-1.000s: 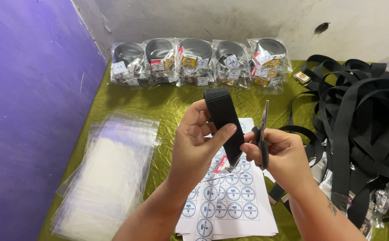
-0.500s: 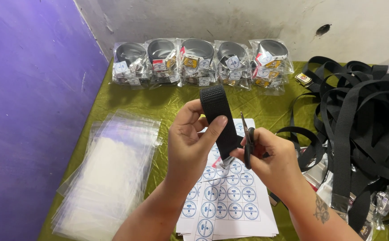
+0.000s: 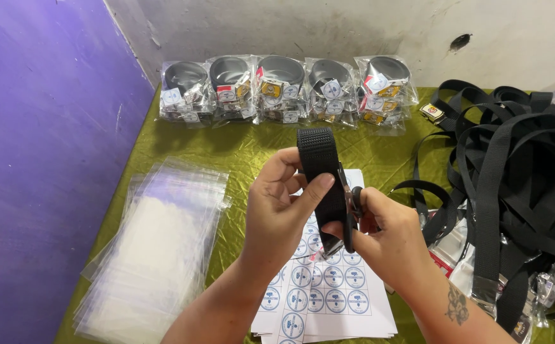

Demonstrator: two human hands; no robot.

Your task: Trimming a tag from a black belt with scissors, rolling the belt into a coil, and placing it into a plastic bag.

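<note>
We hold a black webbing belt [image 3: 321, 175] above the counter [image 3: 252, 150], over the sheets of round blue-and-white stickers [image 3: 325, 296]. Our left hand [image 3: 277, 207] grips the folded belt, its thumb pressed flat across the front of the webbing and its fingers [image 3: 284, 167] curled round the far side, so they are clamped on the belt. Our right hand [image 3: 386, 232] is closed round a pair of scissors [image 3: 347, 210], which stands upright against the right edge of the belt. A second ago the scissors stood clear of the webbing, well to its right with the blades up; half a second ago they had come closer; now they touch the belt, and our right hand has closed in beside the left. We judge that the trimming of the strap end is at hand or in progress; whether the blades are biting we cannot tell, since the belt hides them. The bagged belts [image 3: 284, 86] along the wall, the stack of clear bags [image 3: 156, 242] to the left and the heap of loose black straps [image 3: 513, 165] to the right lie as they did.
</note>
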